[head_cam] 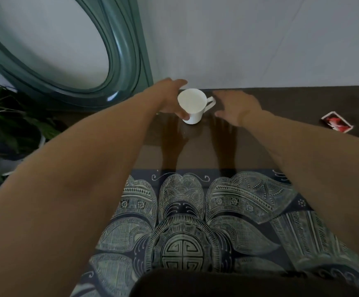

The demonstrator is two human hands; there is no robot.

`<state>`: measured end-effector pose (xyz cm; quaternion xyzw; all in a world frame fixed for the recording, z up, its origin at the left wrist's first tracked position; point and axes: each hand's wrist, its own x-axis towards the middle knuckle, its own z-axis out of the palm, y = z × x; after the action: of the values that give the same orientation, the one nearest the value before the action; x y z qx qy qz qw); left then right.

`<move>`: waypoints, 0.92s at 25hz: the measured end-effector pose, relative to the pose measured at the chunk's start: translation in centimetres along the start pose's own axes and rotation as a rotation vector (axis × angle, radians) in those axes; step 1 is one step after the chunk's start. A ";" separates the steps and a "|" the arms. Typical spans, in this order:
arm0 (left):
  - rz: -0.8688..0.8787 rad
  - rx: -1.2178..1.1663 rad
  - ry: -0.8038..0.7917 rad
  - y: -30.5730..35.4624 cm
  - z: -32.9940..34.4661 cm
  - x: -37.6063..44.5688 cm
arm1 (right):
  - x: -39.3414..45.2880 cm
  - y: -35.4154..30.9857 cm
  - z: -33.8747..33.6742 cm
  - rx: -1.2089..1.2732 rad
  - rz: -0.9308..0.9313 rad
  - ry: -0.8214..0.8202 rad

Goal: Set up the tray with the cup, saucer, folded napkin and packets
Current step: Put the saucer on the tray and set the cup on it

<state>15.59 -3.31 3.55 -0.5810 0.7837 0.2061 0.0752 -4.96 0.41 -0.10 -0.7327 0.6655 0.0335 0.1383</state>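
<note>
A white cup with its handle to the right is near the far edge of the dark glossy table, tilted toward me. My left hand wraps its left side, thumb on the front wall and fingers behind the rim. To the right of the handle my right hand hovers with fingers spread, holding nothing. A red and white packet lies flat at the far right of the table. No tray, saucer or napkin is in view.
A blue patterned cloth covers the near half of the table. An oval teal-framed mirror leans on the wall at the back left. A leafy plant stands left of the table. The grey wall rises just behind the cup.
</note>
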 end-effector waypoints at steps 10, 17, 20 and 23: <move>0.081 -0.120 0.013 -0.2 1.1 -0.1 | -0.4 -0.6 0.7 0.119 0.042 0.185; 0.101 -0.216 0.033 1.5 -0.5 -6.5 | -6.8 -2.0 -2.9 0.189 0.040 0.195; 0.106 -0.269 0.050 2.3 -1.1 -11.0 | -11.6 -3.2 -3.9 0.274 0.062 0.197; 0.128 -0.407 0.078 3.0 -0.6 -16.4 | -16.8 -4.5 -4.0 0.352 0.082 0.236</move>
<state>18.02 11.61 10.71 -0.5408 0.7636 0.3418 -0.0871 -2.95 15.99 8.41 -0.6685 0.7018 -0.1635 0.1838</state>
